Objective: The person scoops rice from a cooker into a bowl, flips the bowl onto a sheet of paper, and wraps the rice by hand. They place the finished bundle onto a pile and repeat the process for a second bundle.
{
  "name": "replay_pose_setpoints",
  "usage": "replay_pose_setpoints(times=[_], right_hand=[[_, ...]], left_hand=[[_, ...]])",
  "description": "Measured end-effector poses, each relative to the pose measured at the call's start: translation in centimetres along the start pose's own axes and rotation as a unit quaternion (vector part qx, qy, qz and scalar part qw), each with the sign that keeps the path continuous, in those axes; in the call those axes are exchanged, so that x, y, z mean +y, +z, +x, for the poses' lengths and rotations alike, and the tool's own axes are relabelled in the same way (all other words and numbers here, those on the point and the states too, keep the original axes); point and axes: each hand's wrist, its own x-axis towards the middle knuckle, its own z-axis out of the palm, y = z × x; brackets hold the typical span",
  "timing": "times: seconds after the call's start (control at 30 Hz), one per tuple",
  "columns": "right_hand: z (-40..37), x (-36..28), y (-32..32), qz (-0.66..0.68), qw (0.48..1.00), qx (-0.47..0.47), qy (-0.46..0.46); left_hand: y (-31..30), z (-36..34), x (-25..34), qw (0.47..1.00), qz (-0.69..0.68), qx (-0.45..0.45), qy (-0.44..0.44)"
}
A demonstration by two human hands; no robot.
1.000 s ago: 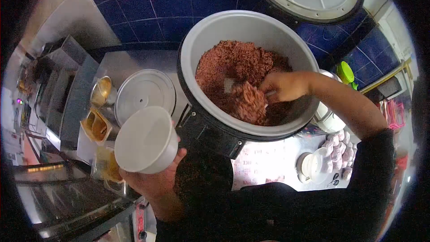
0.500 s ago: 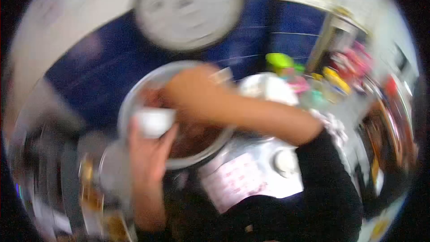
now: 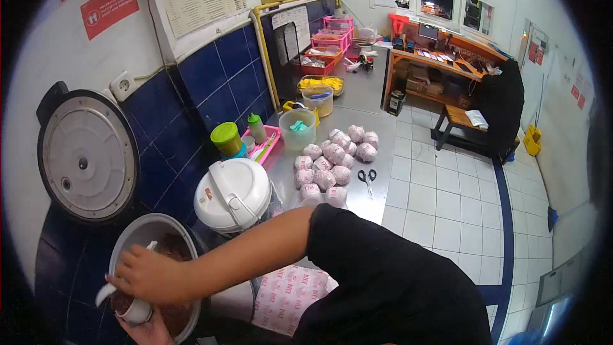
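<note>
My right hand [image 3: 148, 276] is closed around a white rice paddle [image 3: 104, 294], low over a large round pot [image 3: 120, 237]. Reddish-brown, grainy food that looks like rice [image 3: 177, 246] fills the pot. My left hand [image 3: 152, 332] holds a small white cup [image 3: 138, 312] under the right hand, at the pot's near side. Some of the same food shows at the cup's mouth, next to the paddle. My right hand and forearm hide part of the pot and the paddle's middle.
The pot's round lid [image 3: 89, 160] stands raised against the blue tiles. Beside the pot sits a white lidded container [image 3: 233, 195]. Printed wrapping paper [image 3: 287, 297], several wrapped round parcels [image 3: 324, 179] and scissors [image 3: 367, 182] lie on the steel counter. A person [image 3: 501, 105] is at the far desk.
The view has swung to the right, showing the counter and room. My right hand, earlier reaching into the pot, is now over the cup in my left hand.
</note>
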Motion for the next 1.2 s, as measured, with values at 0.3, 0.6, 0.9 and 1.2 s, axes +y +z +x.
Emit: replay_pose_setpoints(times=[0.3, 0.6, 0.9, 1.2], right_hand=[[0.1, 2.7, -0.2, 0.373, 0.851, -0.257, 0.267], [1.5, 1.8, 1.1, 0.512, 0.794, -0.217, 0.244], [1.7, -0.8, 1.8, 0.469, 0.806, -0.309, 0.186], [3.1, 2.2, 1.8, 0.505, 0.793, -0.244, 0.238]], left_hand=[[3.7, -2.3, 0.2, 0.996, -0.053, -0.046, -0.060], [5.2, -4.6, 0.0, 1.000, -0.012, 0.022, 0.019], [4.4, -3.9, -0.4, 0.995, 0.027, 0.005, 0.099], [4.8, -4.2, 0.1, 0.989, 0.010, 0.038, 0.140]])
